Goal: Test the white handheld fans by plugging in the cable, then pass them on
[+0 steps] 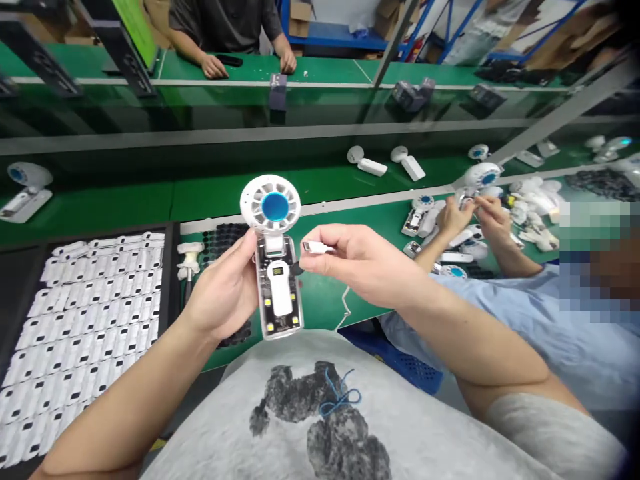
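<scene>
Currently holds a white fan (274, 247) in the left hand (225, 287), thumb and fingers closed on the left side of its handle (283, 320), near the middle of the view and above the near edge of the green surface (320, 300). Presents the fan roughly upright, with the blue hub (275, 207) facing up and the inside of the handle exposed: a dark circuit board (297, 290), small yellow lights (271, 327) and a white piece (281, 293) with a tiny dark window. Pinches a white plug (316, 247) between thumb and fingers of the right hand (357, 263), just beside the handle, open end pointing left.

Has a black-rimmed tray (171, 280) at the left, filled with rows of white casings (95, 300), many bearing a small dark square. Has a pale-headed tool (190, 257) lying between tray and left hand, next to black discs (227, 240) partly hidden behind that hand.

Faces a green belt (210, 193) bearing two white fans (370, 165) near the middle. Has a co-worker in a blue sleeve (430, 313) at the right, hands (456, 217) on another fan (483, 175) above a cluster of parts. Wears a grey garment (215, 427) with a blue bow (340, 400).
</scene>
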A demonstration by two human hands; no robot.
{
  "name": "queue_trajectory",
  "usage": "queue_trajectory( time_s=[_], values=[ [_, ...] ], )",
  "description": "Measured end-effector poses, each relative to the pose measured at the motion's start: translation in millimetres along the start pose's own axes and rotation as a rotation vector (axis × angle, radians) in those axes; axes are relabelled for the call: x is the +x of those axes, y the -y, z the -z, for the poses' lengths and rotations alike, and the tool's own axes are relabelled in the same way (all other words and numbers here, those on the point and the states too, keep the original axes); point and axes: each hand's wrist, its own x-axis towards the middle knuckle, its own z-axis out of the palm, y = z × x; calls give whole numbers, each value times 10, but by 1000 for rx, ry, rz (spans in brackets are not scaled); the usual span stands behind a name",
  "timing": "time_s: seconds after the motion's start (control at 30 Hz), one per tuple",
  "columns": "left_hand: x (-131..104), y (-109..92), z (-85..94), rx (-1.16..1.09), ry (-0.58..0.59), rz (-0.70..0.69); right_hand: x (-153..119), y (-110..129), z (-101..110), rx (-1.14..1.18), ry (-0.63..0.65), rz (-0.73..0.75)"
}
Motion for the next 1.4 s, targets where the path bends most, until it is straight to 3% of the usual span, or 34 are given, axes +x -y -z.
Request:
queue_trajectory(
  time_s=[0.13, 0.3, 0.67, 0.83, 1.07, 1.4],
  values=[
    [-69, -27, -294, 56, 100, 24, -182, 96, 113, -84, -25, 39],
    [-87, 7, -446, 91, 36, 173, -370, 207, 219, -230, -63, 63],
    [-117, 68, -526, 143, 27, -43, -422, 410, 143, -766, -120, 223],
    [-105, 60, -510, 26, 41, -17, -377, 407, 146, -859, -142, 299],
    [-128, 14, -541, -190, 94, 66, -352, 420, 142, -939, -78, 237],
    [-80, 22, -514, -257, 136, 89, -285, 337, 144, -1005, -45, 289]
  ],
)
